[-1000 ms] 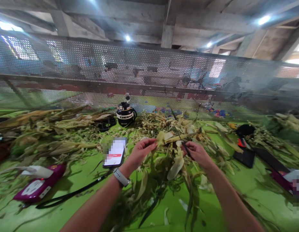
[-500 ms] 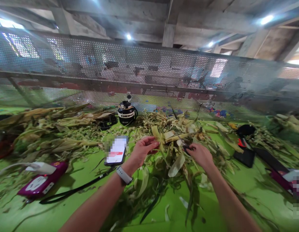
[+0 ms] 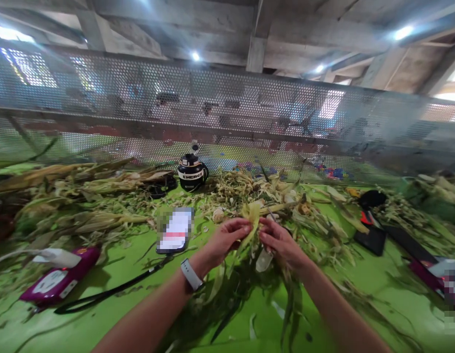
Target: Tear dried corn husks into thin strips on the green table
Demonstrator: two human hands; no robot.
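My left hand (image 3: 225, 240) pinches a pale yellow-green corn husk (image 3: 252, 212) between thumb and fingers. The husk stands up above the fingertips, and its lower strips hang between the hands. My right hand (image 3: 282, 242) has its fingers closed at the right side of this same husk. A thin dark sliver sticks out above the right hand, too small to identify. A pale, rounded husk piece (image 3: 264, 261) lies just below the right fingers. Loose dried husks (image 3: 304, 211) spread over the green table (image 3: 131, 314) around both hands.
A smartphone (image 3: 176, 233) lies left of my hands, its black strap trailing leftward. Farther left sits a purple power strip (image 3: 60, 279) with a white charger plugged in. A black "ENERGY" bottle (image 3: 191, 174) stands before the perforated metal screen (image 3: 227, 108). People show dimly behind it.
My right hand has moved left to meet the left hand at the husk. The dark-handled tool near the right fingers no longer shows clearly. A pale lump now shows left of the husk.
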